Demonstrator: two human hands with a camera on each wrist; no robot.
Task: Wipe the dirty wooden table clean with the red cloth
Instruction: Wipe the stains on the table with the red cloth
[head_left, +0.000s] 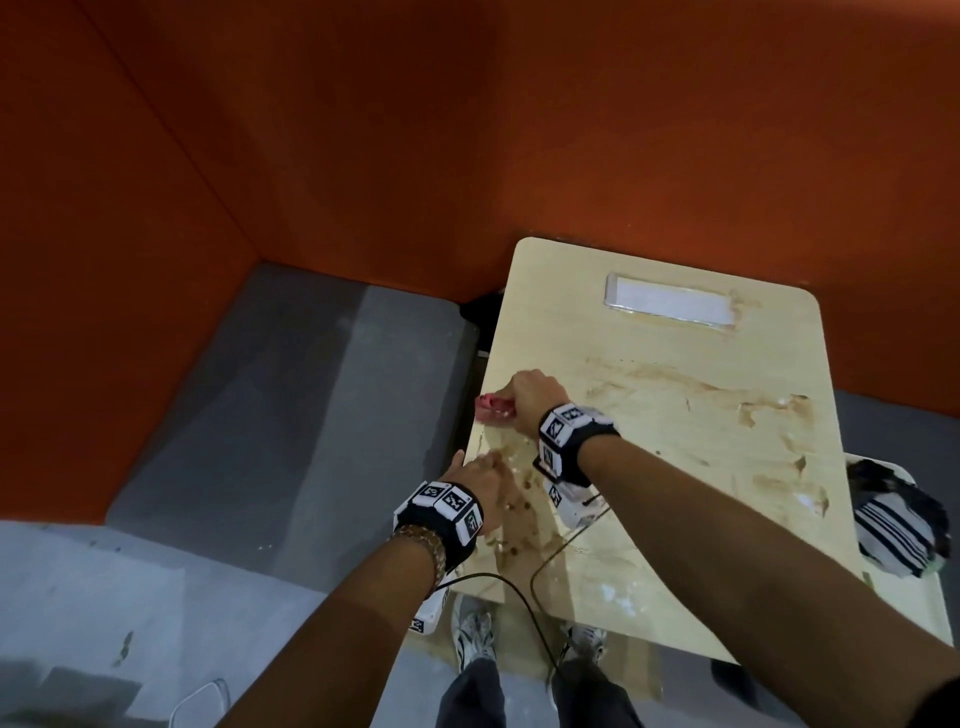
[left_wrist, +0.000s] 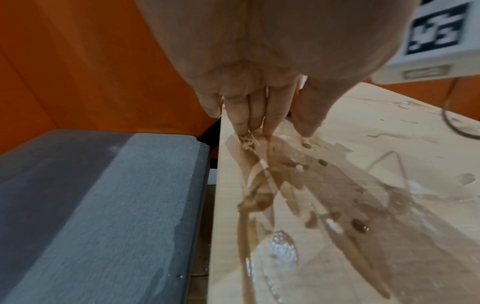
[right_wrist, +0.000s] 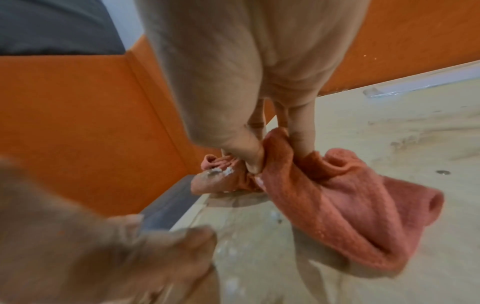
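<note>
The light wooden table (head_left: 675, 364) is smeared with brown liquid stains (head_left: 691, 387) and white crumbs. My right hand (head_left: 530, 397) pinches the bunched red cloth (head_left: 493, 408) at the table's left edge; in the right wrist view the thumb and fingers (right_wrist: 301, 142) grip a fold of the cloth (right_wrist: 337, 205), which carries white bits. My left hand (head_left: 475, 480) lies just nearer on the same edge, fingers (left_wrist: 272, 115) straight, tips touching the wet brown puddle (left_wrist: 298, 185).
Orange walls (head_left: 363, 130) enclose the corner. A grey bench (head_left: 291, 415) runs along the table's left side. A clear flat holder (head_left: 670, 301) lies at the table's far end. A striped cloth (head_left: 893, 525) sits on a seat at right. A black cable (head_left: 545, 571) crosses the near edge.
</note>
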